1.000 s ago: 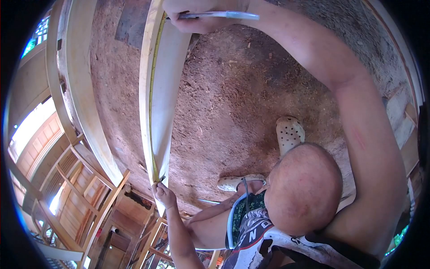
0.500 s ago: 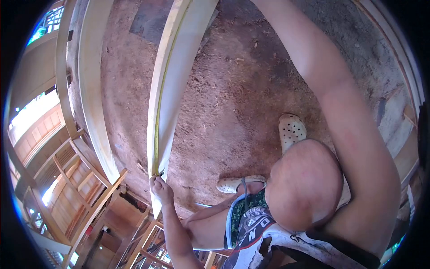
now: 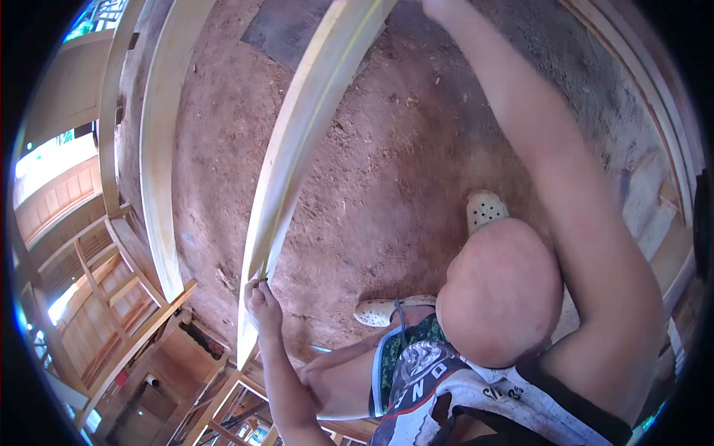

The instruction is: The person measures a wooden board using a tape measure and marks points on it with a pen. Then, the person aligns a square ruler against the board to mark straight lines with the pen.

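A long pale wooden board slants from the top of the view down to a pointed-looking end at the lower left. A yellow measuring tape lies stretched along it. My left hand is closed at the lower part of the board, its fingers pinching the tape's end, where a small dark tip shows. My right arm reaches up to the top edge. Only part of my right hand shows there, beside the board's far part, and its fingers are cut off by the frame.
Another long board lies to the left on the dirt floor. Wooden frames stand at the far left and lower left. A flat dark sheet lies near the top. My clog-shod feet are close to the board.
The board appears more slanted in view, its top shifted right. The tape has moved from near the board's left edge to its broad face. My right hand has come partly into view.
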A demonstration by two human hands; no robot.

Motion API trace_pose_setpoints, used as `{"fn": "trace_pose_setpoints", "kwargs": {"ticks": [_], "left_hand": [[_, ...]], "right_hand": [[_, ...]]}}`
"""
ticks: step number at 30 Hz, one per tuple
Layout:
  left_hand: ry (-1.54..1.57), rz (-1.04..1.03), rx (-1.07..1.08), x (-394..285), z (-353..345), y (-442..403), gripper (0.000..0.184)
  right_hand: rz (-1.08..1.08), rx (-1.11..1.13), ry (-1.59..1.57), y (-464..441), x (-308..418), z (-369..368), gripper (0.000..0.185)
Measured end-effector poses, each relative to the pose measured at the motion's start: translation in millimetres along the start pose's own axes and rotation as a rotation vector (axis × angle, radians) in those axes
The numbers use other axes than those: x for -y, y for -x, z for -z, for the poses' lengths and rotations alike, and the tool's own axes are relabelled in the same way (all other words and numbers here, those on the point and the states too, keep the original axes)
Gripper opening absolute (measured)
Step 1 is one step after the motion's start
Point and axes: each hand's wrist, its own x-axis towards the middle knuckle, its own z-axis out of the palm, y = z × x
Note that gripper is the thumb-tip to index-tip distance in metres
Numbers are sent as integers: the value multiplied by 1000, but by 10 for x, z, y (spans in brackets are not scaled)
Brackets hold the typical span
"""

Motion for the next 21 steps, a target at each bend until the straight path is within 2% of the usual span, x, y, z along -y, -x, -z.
{"fn": "trace_pose_setpoints", "kwargs": {"ticks": [2,6,8,9,11,12,14,15,17,19,21], "left_hand": [[26,7,4,-10,-47,38,27],[32,-34,46,-137,-150,94,28],[45,-48,61,-210,-224,106,29],[48,-52,56,-249,-266,111,29],[47,-48,47,-301,-350,105,31],[43,-73,25,-318,-403,94,32],[57,-48,34,-389,-460,89,29],[62,-22,46,-451,-468,99,27],[49,-16,32,-508,-493,111,26],[78,-16,18,-496,-570,97,27],[80,23,13,-559,-610,68,28]], "right_hand": [[-102,128,-188,594,123,16,7],[-133,124,-358,999,-41,39,8],[-48,-125,-263,1041,48,11,12],[-41,-126,-265,956,-78,2,12],[214,-276,-380,697,-401,-17,12],[222,-265,-383,661,-349,58,12],[-94,-141,-192,647,-240,243,58],[-143,-108,-139,709,-126,253,57],[-233,20,-280,791,-189,328,43],[-282,157,-189,840,-388,364,27],[-313,262,-230,923,-436,357,24]]}}
